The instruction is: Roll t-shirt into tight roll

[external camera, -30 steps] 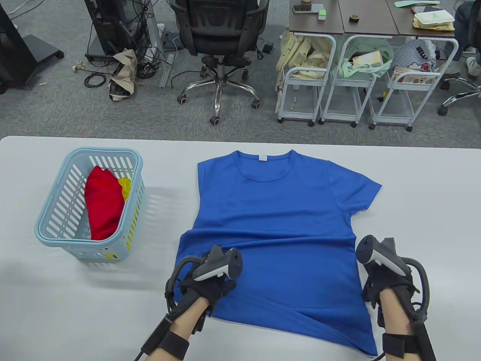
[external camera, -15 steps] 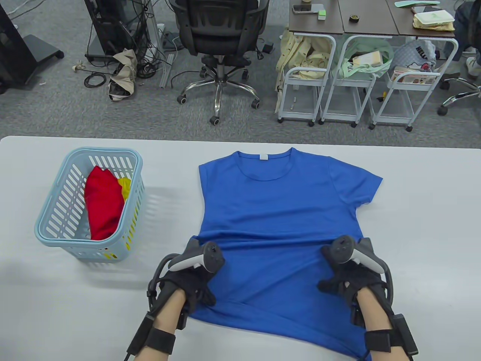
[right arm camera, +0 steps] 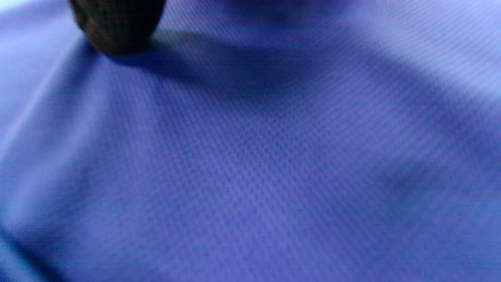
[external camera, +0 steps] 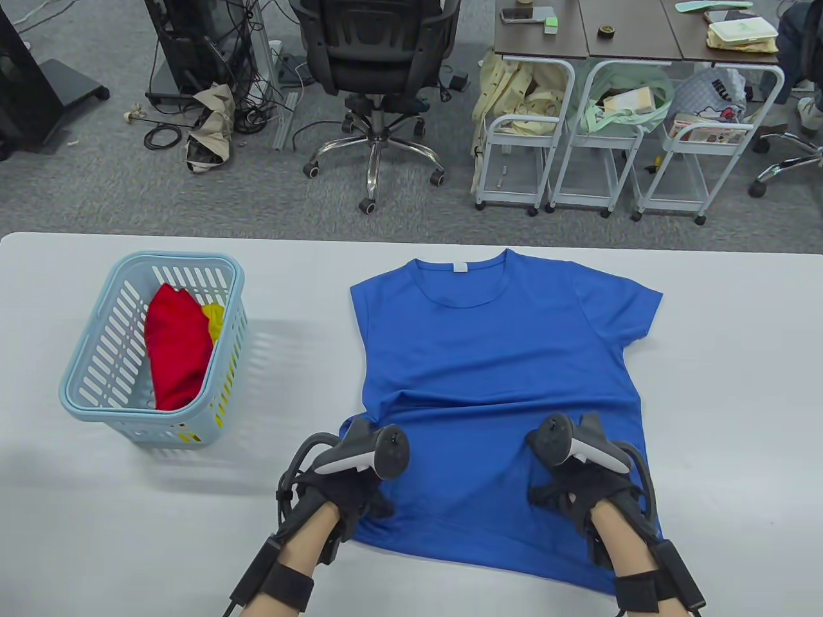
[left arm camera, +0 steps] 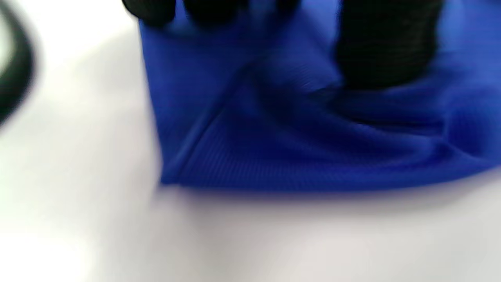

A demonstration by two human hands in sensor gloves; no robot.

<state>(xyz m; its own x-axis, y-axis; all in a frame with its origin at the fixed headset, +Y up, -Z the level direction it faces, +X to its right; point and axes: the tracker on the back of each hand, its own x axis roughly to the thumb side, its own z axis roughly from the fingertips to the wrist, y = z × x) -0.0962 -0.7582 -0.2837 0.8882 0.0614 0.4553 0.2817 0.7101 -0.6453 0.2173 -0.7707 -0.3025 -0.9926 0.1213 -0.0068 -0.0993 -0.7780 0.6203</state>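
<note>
Although the blue t-shirt (external camera: 495, 385) lies spread on the white bench (external camera: 720, 385) in the centre of the table view, collar toward the top of the frame and hem toward the bottom edge, no roll shows anywhere on it yet; a shallow crease crosses the cloth just above the two hands, and the shirt's left side looks tucked under itself, with no sleeve showing there, while the right sleeve lies out flat; the left hand (external camera: 350, 491) rests on the shirt near its lower left corner, fingers down on the fabric, and the left wrist view shows dark gloved fingertips (left arm camera: 385, 47) pressed onto the cloth above the hem, though it is too blurred to say whether they pinch it; the right hand (external camera: 578, 495) sits on the lower right of the shirt, one fingertip (right arm camera: 117, 23) touching the weave in the right wrist view, the rest of its fingers hidden, so I cannot tell its hold; by my reading the work stands at smoothing and arranging, with the sleeve fold and all the rolling left to do; a pale blue basket (external camera: 83, 392) holding red and yellow cloth stands at the left of the frame, well apart from the shirt.
</note>
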